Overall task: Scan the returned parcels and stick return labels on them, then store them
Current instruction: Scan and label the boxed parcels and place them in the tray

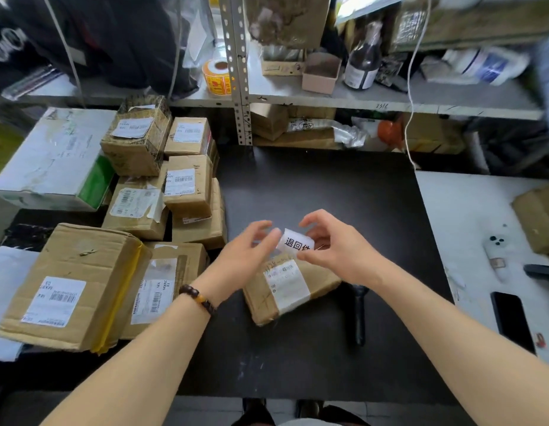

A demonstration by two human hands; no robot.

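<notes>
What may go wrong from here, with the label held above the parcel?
1. The return label, pinched by the right hand with the left hand at its edge, is curled; it may fold onto itself or land creased on the parcel.
2. It may cover the print on the shipping label.

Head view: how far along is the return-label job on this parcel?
Done: nothing certain; the scanner lies beside the parcel on the mat, so scanning may be finished. In hand: the right hand pinches a return label above the parcel, the left hand at its other edge, grip blurred. Left: sticking it on, storing the parcel, and likely the stacked parcels at left, which show no such label.
</notes>
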